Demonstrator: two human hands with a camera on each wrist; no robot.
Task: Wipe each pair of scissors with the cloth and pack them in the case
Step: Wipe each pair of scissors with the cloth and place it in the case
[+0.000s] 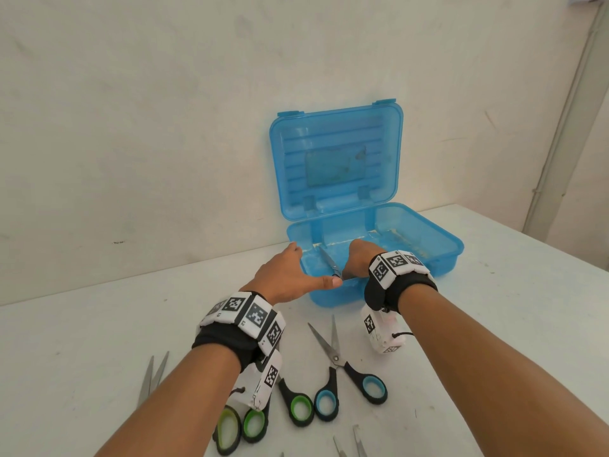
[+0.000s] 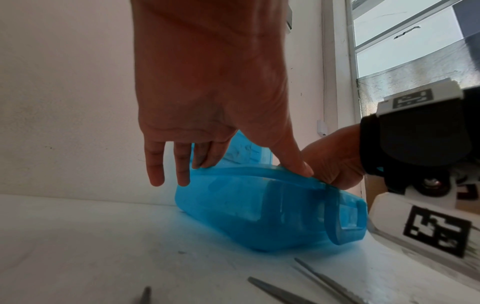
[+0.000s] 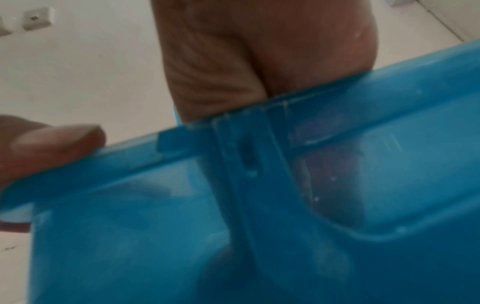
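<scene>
The blue plastic case (image 1: 438, 239) stands open against the wall, its lid (image 1: 336, 159) upright. My left hand (image 1: 293, 272) rests on the case's near-left corner with straight fingers, thumb lying along the front rim (image 2: 259, 170). My right hand (image 1: 361, 258) reaches down inside the case and grips a pair of scissors (image 1: 327, 260); the steel blades stick out to the left, while the handles and my fingers are hidden. In the right wrist view, the case wall (image 3: 363, 164) covers that hand (image 3: 221, 61). No cloth is in view.
Near me on the white table lie blue-handled scissors (image 1: 336, 357), green-handled scissors (image 1: 296, 404) and a yellow-green pair (image 1: 227, 427) partly under my left wrist. More steel blades show at the left (image 1: 153, 374) and at the bottom edge (image 1: 356, 443).
</scene>
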